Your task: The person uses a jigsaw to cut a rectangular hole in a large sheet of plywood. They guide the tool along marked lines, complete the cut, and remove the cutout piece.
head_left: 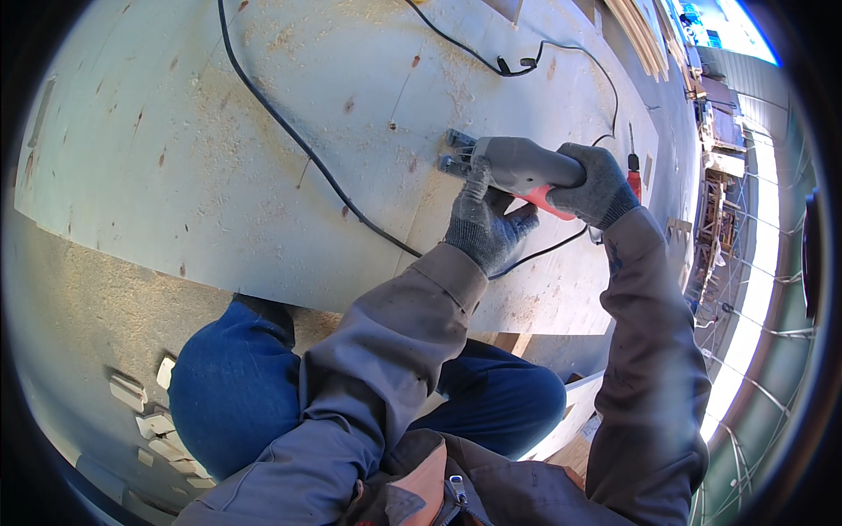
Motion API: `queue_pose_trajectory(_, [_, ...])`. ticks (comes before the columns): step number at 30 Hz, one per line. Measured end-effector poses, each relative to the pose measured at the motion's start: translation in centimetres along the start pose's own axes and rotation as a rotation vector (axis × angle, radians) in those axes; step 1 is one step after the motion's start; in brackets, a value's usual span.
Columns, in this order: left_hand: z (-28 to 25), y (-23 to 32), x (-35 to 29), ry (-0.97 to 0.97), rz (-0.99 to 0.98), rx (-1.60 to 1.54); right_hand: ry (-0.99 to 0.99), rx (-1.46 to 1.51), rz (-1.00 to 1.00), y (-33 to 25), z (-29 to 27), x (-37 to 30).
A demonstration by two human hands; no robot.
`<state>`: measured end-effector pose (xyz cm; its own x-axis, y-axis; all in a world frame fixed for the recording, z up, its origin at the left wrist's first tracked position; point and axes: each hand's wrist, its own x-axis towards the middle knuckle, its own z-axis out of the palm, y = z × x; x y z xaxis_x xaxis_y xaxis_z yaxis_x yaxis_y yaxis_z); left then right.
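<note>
A grey and red jigsaw (517,165) rests on a large pale plywood sheet (289,237), its metal shoe pointing left. My right hand (603,186), in a grey knitted glove, is wrapped round the rear handle. Against the front and near side of the tool is my left hand (491,226), gloved too. One of its fingers reaches up along the jigsaw's nose, and the others curl at the lower body, partly hidden. The blade cannot be made out.
A black cable (303,145) snakes over the sawdust-strewn sheet, and a thinner cord (605,74) curves behind the jigsaw. A red-handled screwdriver (633,167) lies beyond my right hand. Wood offcuts (158,425) are scattered on the floor at left. Timber strips (636,35) lie at far right.
</note>
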<state>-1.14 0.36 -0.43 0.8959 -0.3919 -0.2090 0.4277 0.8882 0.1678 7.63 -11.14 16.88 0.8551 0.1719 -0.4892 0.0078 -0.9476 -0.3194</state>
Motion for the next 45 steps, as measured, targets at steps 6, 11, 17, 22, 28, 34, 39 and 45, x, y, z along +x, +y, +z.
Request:
queue_pose_trajectory(6, [-0.1,-0.2,0.1,-0.016,0.07,0.08,0.005,0.002,0.006,-0.2,0.0,0.0])
queue_pose_trajectory(11, [0.3,0.7,0.2,0.071,-0.088,-0.107,0.004,0.01,0.0,-0.1,0.0,0.0])
queue_pose_trajectory(17, [-0.3,0.2,0.4,0.016,0.007,-0.004,0.009,0.02,-0.012,-0.1,0.1,0.3])
queue_pose_trajectory(22, [-0.1,0.6,0.2,0.058,-0.049,-0.075,0.014,0.008,-0.012,-0.1,0.2,0.3])
queue_pose_trajectory(28, [0.4,1.7,0.1,0.115,-0.133,-0.252,0.003,0.01,-0.029,-0.6,0.1,0.5])
queue_pose_trajectory(34, [0.3,2.2,0.2,0.14,-0.154,-0.285,-0.002,0.011,-0.019,-1.0,0.1,0.8])
queue_pose_trajectory(39, [0.7,3.1,0.2,0.191,-0.195,-0.337,-0.004,0.042,0.013,-1.6,0.1,0.9])
queue_pose_trajectory(45, [0.7,3.6,0.1,0.214,-0.217,-0.428,0.017,0.0,-0.006,-1.9,0.2,1.1])
